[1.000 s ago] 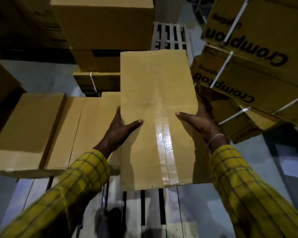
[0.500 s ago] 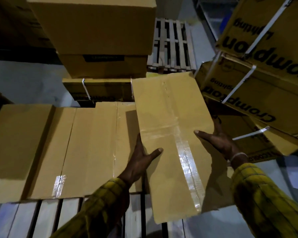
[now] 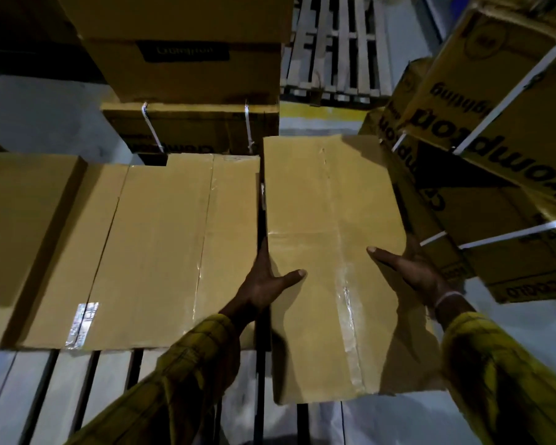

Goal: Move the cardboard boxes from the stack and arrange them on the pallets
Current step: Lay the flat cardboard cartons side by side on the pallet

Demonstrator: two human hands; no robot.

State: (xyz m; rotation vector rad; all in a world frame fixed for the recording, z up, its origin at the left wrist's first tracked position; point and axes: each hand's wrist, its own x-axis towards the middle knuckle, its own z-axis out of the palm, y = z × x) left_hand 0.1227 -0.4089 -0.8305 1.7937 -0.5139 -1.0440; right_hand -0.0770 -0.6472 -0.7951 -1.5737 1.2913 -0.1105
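Observation:
I hold a long taped cardboard box [image 3: 328, 245] flat between both hands. My left hand [image 3: 264, 284] presses its left side with the thumb on top; my right hand [image 3: 411, 274] grips its right side the same way. The box hangs just right of a row of similar boxes [image 3: 161, 245] lying side by side on a grey slatted pallet [image 3: 77, 390], with a narrow dark gap between them. Whether the held box touches the pallet is hidden.
A tilted stack of strapped printed boxes [image 3: 482, 162] crowds the right side, close to my right hand. More stacked boxes [image 3: 190, 69] stand behind the row. Another slatted pallet [image 3: 337, 49] lies further back on the grey floor [image 3: 36, 117].
The held box has come down and moved up to the right end of the row on the pallet, straightening parallel to it. Both hands kept their grip.

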